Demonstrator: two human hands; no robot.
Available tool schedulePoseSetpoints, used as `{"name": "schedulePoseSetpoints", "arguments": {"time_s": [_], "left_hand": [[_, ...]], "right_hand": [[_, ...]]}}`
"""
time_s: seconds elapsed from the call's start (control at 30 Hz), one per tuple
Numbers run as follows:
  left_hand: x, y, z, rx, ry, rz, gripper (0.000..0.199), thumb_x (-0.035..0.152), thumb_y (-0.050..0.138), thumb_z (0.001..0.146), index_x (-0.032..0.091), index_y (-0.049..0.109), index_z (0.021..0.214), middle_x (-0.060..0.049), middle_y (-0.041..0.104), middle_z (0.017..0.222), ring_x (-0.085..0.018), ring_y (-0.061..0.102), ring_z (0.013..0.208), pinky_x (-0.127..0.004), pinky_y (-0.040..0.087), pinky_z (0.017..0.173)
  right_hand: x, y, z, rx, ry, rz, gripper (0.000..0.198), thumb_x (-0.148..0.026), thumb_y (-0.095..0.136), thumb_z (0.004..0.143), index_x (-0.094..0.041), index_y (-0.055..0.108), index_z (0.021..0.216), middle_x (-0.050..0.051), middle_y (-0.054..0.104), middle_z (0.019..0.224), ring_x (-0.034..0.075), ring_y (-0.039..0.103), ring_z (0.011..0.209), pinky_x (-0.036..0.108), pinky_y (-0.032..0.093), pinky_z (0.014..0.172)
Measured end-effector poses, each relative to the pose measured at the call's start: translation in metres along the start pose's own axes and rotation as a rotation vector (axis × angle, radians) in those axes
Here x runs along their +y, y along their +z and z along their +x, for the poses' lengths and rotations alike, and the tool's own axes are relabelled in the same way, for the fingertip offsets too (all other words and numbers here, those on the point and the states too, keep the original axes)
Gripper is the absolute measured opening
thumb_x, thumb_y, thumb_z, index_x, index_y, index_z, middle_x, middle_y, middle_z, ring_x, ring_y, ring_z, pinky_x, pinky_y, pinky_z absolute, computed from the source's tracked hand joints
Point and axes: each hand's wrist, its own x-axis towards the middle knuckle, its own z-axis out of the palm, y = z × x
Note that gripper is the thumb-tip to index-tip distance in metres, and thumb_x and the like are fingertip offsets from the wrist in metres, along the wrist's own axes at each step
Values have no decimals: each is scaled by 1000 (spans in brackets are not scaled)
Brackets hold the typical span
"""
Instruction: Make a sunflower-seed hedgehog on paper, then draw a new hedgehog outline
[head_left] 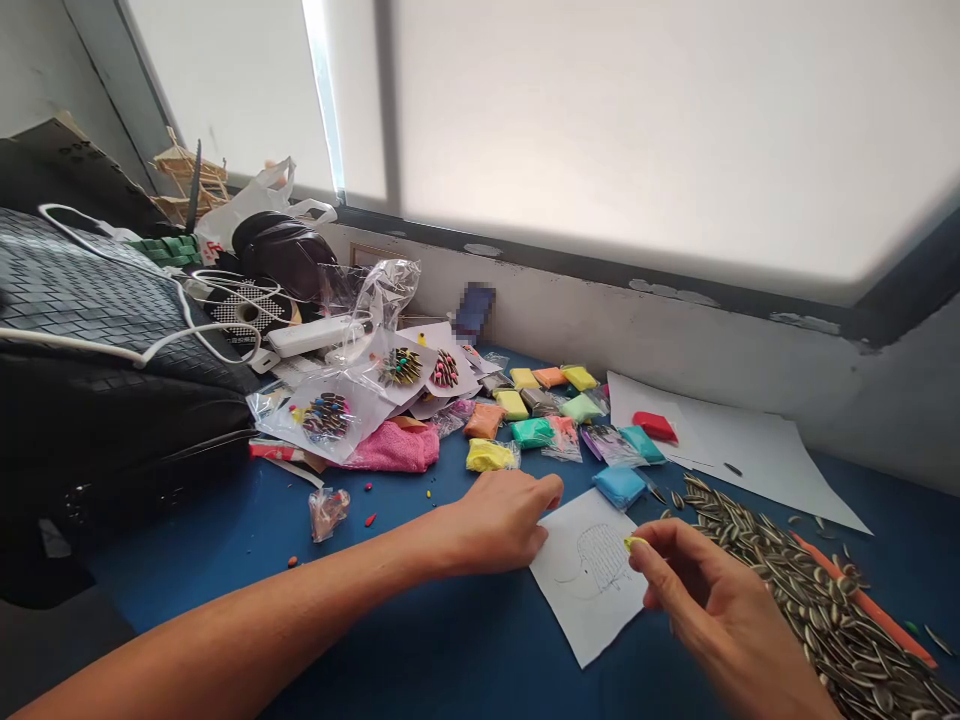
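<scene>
A small white sheet of paper (585, 635) with a pencil drawing of a hedgehog-like animal lies on the blue table. My right hand (709, 600) pinches a little lump of yellow clay (634, 542) between thumb and forefinger, over the sheet's right edge. At the left edge of the sheet is my left hand (499, 515), its fingers curled in and closed. Whatever those fingers hold, if anything, is hidden. Just beyond the paper is a blue clay packet (619, 486). A yellow clay packet (489, 456) lies behind my left hand.
Striped sunflower seeds (817, 600) are heaped at the right, with an orange stick-like tool (870, 605) across them. Several coloured clay packets (532, 432) lie at the back. Seed-covered paper pictures (326, 415), a pink cloth (397, 446) and a black bag (112, 380) occupy the left.
</scene>
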Motion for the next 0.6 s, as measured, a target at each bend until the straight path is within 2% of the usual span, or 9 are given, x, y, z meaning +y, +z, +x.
{"name": "schedulePoseSetpoints", "arguments": {"time_s": [0.1,0.2,0.4,0.6], "left_hand": [[4,2,5,19,-33,-3,28,34,63,99,18,62,121,-10,66,121,-27,66,109,-41,56,89],[9,7,11,-20,-37,-2,34,36,64,101,16,61,129,-11,63,128,-25,66,108,-45,57,91],[13,14,15,-30,-22,-7,33,35,63,101,17,61,130,-11,62,130,-24,65,109,-45,57,91],[11,13,23,48,-54,51,35,35,64,101,17,60,130,-11,62,130,-25,65,110,-46,57,92]], "right_hand": [[7,2,-1,-7,-33,-34,44,-66,48,87,-26,64,84,0,66,62,17,60,54,26,50,49],[11,4,0,4,-60,-70,39,-62,51,88,-26,66,87,0,67,63,16,59,51,26,48,47],[10,6,1,65,-114,-114,36,-59,52,87,-26,68,85,1,70,67,17,62,53,27,49,49],[9,5,-4,55,-161,-145,35,-56,51,91,-27,67,84,-1,70,69,15,62,55,26,49,51]]}}
